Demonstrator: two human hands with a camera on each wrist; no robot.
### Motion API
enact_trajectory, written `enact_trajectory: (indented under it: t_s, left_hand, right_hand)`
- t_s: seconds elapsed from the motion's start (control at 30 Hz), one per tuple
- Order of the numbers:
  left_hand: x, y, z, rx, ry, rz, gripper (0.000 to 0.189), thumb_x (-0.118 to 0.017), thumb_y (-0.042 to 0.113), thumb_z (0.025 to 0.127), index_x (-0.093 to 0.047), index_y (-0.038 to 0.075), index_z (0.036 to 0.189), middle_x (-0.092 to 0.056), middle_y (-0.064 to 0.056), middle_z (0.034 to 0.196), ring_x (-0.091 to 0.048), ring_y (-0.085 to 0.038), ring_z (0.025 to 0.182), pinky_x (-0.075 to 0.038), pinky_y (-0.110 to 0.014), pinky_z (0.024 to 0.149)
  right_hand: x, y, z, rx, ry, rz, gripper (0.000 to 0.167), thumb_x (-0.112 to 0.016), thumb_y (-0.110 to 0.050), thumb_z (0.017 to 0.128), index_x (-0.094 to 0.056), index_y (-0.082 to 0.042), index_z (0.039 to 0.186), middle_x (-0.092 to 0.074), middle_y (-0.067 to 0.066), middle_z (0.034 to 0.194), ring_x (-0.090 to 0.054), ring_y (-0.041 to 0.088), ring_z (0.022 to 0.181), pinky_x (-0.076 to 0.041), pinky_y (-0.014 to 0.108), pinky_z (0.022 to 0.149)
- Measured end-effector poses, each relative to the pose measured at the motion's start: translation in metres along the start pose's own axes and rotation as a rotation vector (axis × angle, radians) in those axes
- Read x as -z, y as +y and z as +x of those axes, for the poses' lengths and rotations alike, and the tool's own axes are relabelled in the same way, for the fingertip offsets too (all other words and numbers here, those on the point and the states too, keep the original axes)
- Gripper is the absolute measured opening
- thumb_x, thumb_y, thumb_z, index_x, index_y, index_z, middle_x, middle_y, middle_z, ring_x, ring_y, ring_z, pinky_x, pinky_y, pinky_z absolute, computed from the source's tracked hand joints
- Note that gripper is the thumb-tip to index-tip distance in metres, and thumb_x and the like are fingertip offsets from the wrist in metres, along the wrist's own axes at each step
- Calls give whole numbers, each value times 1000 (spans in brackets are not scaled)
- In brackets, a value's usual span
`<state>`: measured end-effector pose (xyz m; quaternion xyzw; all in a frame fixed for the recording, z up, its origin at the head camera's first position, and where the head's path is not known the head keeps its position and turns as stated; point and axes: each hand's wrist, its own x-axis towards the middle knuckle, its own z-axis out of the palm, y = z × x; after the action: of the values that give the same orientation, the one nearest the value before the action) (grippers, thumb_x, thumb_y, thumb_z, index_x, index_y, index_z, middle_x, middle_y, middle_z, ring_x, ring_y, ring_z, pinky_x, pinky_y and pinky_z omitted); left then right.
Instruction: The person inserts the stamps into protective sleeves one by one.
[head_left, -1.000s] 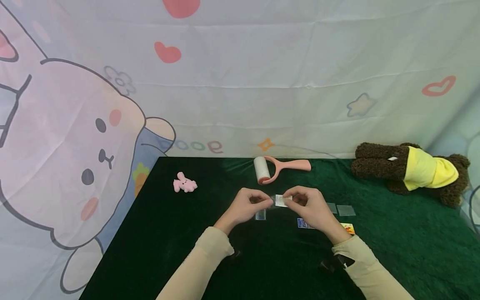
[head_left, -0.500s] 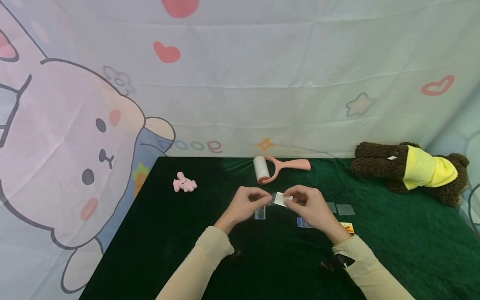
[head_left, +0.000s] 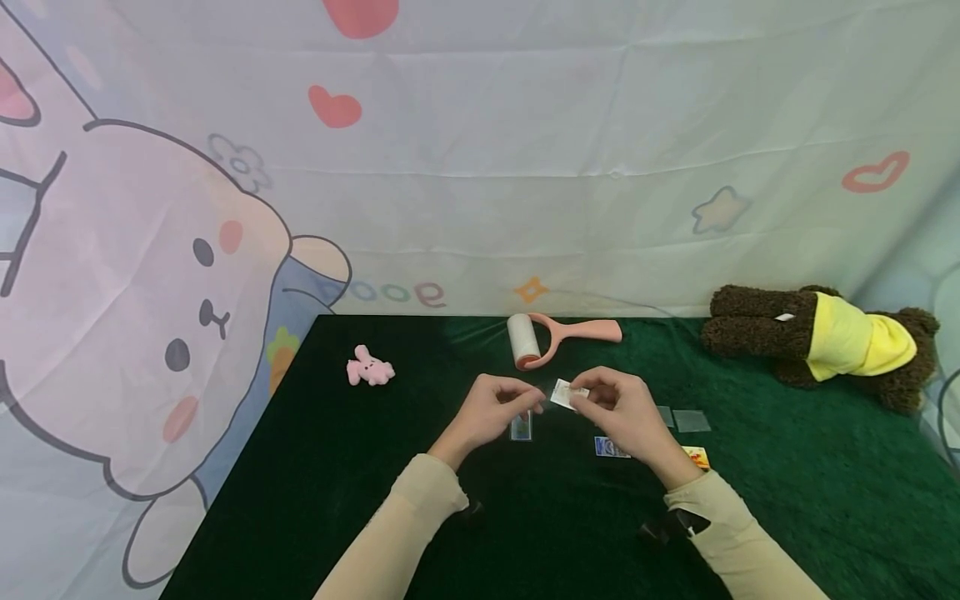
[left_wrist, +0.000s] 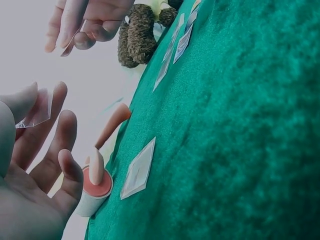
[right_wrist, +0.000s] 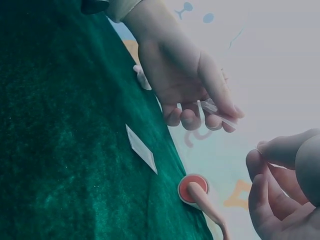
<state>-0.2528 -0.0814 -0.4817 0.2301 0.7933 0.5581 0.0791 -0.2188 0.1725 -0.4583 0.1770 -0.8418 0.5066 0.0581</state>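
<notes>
Head: L grip (head_left: 491, 412) pinches clear sleeve (left_wrist: 42, 111), R grip (head_left: 622, 414) card (head_left: 563, 395); backdrop txt (head_left: 397, 292) maybe "good"

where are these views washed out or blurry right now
Left wrist: backdrop blown out nearly white, cloth blurred toward the right edge; right wrist: backdrop hazy and pale, cloth dark at left; head: fairly even light, but the print on the white card is too small to read.

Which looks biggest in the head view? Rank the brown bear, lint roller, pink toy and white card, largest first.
1. brown bear
2. lint roller
3. pink toy
4. white card, judged by its visible part; the right hand hides some
</notes>
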Motion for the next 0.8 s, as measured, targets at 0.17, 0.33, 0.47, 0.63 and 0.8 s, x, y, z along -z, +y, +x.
enact_trajectory:
  t_s: [0.17,0.33,0.47,0.63,0.8]
  left_hand:
    - [0,1,0,-3,-6,1,23,-67,36,104,-82,19,109,-79,5,95,-69,-31,95,-54,-40,87]
    - [1,1,1,-3,-6,-1,23,-68,36,104,-82,19,109,-78,4,94,-69,-32,93,-54,-40,86]
    - [1,2,0,-7,-11,-3,23,-68,36,104,-82,18,109,-78,4,93,-69,-30,91,-54,-40,85]
    - [1,3,0,-2,-13,2,24,-68,36,104,-82,17,109,-78,4,93,-69,-27,89,-55,-38,84]
    - [0,3,1,-2,-21,-9,23,-69,35,103,-82,16,108,-79,1,94,-69,-24,87,-54,-36,83]
  right_hand:
    - [-1,2,1,6,-23,-9,11,-76,-15,99,-74,-15,110,-69,2,87,-61,21,72,-53,29,63]
    - [-1,3,1,26,-41,-26,10,-76,-14,98,-74,-15,108,-67,1,86,-60,19,70,-52,29,62]
    - [-1,2,1,34,-41,-46,10,-76,-14,98,-75,-16,107,-66,0,85,-59,17,69,-51,28,62]
    - [-1,2,1,31,-41,-63,9,-76,-14,98,-75,-15,107,-66,0,84,-58,17,69,-50,28,62]
    - [0,2,2,23,-52,-52,9,-76,-14,98,-75,-14,107,-66,1,84,-58,18,70,-50,28,62]
